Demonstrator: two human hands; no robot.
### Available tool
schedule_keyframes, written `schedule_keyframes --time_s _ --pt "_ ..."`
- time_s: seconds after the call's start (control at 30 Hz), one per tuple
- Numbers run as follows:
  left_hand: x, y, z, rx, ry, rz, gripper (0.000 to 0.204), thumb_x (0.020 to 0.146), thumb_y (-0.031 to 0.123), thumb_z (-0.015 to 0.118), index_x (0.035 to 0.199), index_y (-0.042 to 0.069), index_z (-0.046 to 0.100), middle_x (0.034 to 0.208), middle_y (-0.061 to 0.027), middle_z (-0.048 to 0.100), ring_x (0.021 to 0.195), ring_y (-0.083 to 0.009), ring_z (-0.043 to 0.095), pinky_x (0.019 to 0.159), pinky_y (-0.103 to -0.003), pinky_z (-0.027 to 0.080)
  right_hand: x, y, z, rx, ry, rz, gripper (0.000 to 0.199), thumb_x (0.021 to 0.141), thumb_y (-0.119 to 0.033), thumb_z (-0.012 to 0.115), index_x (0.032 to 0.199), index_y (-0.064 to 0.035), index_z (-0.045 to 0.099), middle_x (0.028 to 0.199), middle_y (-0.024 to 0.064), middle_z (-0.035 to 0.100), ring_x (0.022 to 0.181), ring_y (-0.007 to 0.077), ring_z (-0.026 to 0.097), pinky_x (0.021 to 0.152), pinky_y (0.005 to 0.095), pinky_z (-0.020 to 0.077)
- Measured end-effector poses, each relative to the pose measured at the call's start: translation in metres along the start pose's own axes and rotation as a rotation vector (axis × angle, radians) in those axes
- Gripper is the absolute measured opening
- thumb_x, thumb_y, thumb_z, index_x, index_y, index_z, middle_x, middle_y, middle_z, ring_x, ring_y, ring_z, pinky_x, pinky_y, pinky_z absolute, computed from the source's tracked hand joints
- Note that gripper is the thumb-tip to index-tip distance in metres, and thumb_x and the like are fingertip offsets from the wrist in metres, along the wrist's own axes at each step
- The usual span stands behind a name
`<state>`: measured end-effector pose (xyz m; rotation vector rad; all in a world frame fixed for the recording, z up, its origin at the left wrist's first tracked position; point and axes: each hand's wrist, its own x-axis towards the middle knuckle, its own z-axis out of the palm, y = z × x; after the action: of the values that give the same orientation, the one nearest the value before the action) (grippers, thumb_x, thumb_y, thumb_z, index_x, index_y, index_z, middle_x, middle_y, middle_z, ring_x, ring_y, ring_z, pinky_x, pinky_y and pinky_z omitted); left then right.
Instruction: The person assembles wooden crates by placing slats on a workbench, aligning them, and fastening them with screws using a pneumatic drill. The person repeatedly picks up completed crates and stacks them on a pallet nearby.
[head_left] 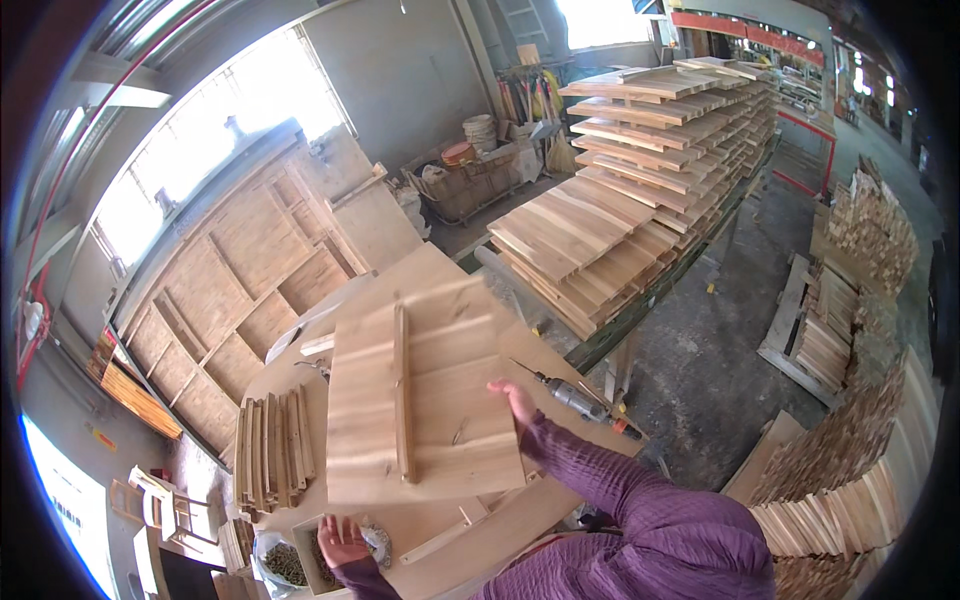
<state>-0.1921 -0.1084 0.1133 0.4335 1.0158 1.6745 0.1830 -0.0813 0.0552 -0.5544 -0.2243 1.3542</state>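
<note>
A square wooden panel (pixel 460 370) lies on the workbench, with a narrow wooden batten (pixel 403 400) running across its face. My right hand (pixel 517 402) holds the panel by its right edge. Close to the panel's near left corner, my left hand (pixel 342 541) has its fingers spread and nothing in them. It hovers by an open box (pixel 312 562) beside a plastic bag of small screws (pixel 283 565). A power drill (pixel 575 397) with a long bit rests on the bench to the right of the panel.
Several battens (pixel 272 450) are lined up left of the panel. Beyond the bench, a tall stack of wooden panels (pixel 640 190) stands on a long rack. Wood strips (pixel 825 510) are piled on the right. A large framed wooden structure (pixel 230 290) leans at the left wall.
</note>
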Motion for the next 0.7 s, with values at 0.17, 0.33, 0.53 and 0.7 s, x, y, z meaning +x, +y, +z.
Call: schedule_keyframes --time_s 0.17,0.33,0.53,0.7 --pt "-0.021 -0.07 -0.017 0.337 -0.215 -0.155 0.022 0.081 0.016 0.054 0.099 0.005 0.053 0.09 -0.0062 0.058 0.07 -0.0171 0.056 0.055 -0.03 0.048 -0.008 -0.087 0.001 0.198 0.027 -0.101 0.031 0.071 -0.019 0.056 0.097 -0.0033 0.054 0.092 0.0101 0.058 0.087 0.0241 0.056 0.08 0.0365 0.0451" --pt "-0.051 -0.152 -0.007 0.84 -0.524 -0.051 0.01 0.076 0.009 0.055 0.084 0.004 0.061 0.084 -0.0064 0.059 0.068 -0.0137 0.054 0.054 -0.028 0.048 0.006 -0.156 -0.05 0.28 0.114 -0.313 0.04 0.067 -0.015 0.056 0.105 -0.0026 0.049 0.101 0.0108 0.055 0.095 0.0277 0.053 0.087 0.0425 0.0416" --pt "-0.067 -0.172 0.004 1.214 -0.455 0.365 0.01 0.069 0.011 0.056 0.075 0.007 0.063 0.077 -0.0083 0.056 0.068 -0.02 0.053 0.054 -0.03 0.046 0.042 -0.222 -0.1 0.366 0.303 -0.488 0.04 0.065 -0.014 0.057 0.104 -0.0054 0.049 0.102 0.0091 0.053 0.097 0.0274 0.05 0.088 0.0438 0.0403" --pt "-0.072 -0.178 0.015 1.23 -0.415 0.426 0.008 0.069 0.009 0.056 0.073 0.007 0.062 0.076 -0.0078 0.055 0.07 -0.0207 0.052 0.054 -0.031 0.045 0.072 -0.267 -0.128 0.437 0.336 -0.614 0.05 0.065 -0.013 0.059 0.112 -0.0064 0.046 0.11 0.0101 0.049 0.101 0.0283 0.047 0.091 0.0456 0.0378"
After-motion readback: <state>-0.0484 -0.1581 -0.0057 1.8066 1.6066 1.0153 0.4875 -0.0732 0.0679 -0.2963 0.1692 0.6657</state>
